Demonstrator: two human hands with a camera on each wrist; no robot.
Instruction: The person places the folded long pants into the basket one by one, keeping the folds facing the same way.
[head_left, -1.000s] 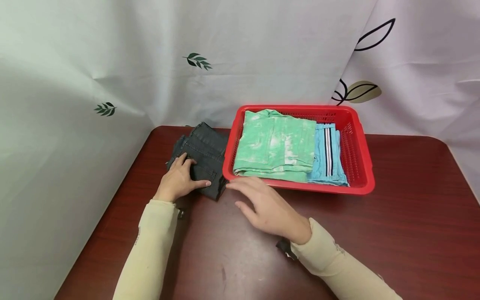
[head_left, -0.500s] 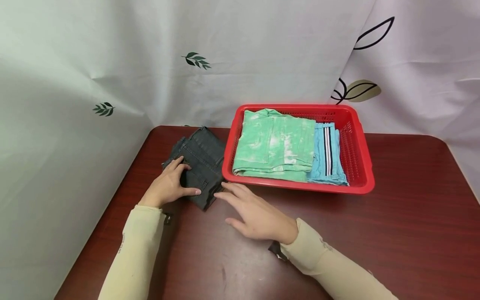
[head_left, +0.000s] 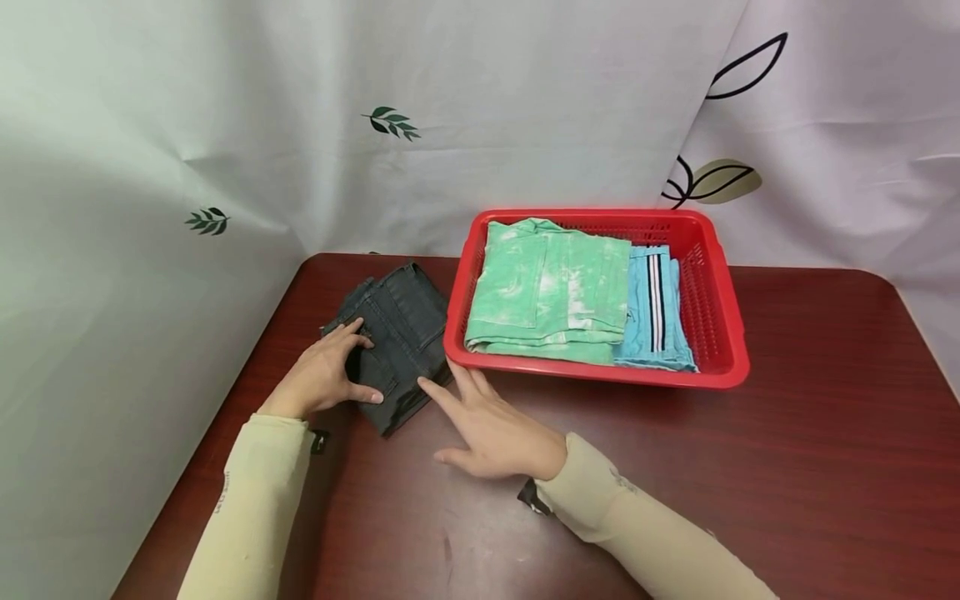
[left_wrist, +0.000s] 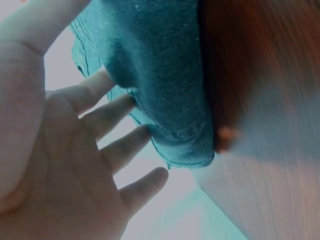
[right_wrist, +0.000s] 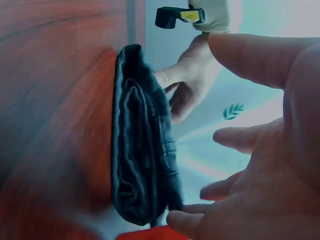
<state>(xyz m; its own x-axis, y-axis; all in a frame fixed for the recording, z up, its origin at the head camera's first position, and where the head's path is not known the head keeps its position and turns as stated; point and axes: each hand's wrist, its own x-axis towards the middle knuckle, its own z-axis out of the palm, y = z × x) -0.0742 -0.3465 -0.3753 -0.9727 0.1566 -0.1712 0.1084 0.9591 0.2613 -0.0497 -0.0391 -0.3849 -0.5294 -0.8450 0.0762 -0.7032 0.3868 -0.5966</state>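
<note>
Folded dark grey jeans lie on the table, left of the red basket. My left hand rests on their left side, thumb and fingers spread over the cloth. The left wrist view shows its straight fingers along the edge of the jeans. On the other side, my right hand is held with its fingers extended, the index fingertip right at the near edge of the jeans. From the right wrist, the rolled layers of the jeans show end-on, and my right hand's fingers are apart.
The red plastic basket stands right of the jeans, close to them. Inside it lie folded green-and-white cloth and light blue cloth with a dark and white stripe. A white patterned curtain hangs behind the dark red table.
The jeans have slid nearer and turned slightly, pulling away from the basket's side. My left hand has moved left and nearer with them; my right hand has shifted left to their edge.
</note>
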